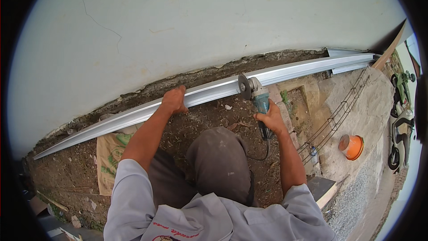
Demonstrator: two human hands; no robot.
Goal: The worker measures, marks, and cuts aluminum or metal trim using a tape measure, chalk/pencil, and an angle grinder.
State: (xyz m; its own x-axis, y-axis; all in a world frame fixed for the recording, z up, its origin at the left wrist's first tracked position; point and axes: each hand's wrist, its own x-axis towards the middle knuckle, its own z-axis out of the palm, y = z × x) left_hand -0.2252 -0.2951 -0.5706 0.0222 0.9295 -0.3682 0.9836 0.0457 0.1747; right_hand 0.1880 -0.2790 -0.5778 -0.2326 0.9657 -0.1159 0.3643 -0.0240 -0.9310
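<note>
A long silver metal channel [209,90] stretches along the foot of the pale wall, from the lower left to the upper right. My left hand [174,100] is closed around it left of the middle. In my right hand [271,118] is a teal angle grinder [261,102], gripped by its body. The grinder's round disc [244,87] stands upright at the near side of the channel; whether it touches the metal I cannot tell. A dark cord [263,156] hangs from the grinder's rear end and curves toward my knee.
Under the channel's left part lies a tan sack [107,160]. To the right are a wire rebar frame [339,111], an orange bucket [351,147] on its side and a plastic bottle [314,155]. Gravel [356,192] and parked motorbikes [402,120] are farther right.
</note>
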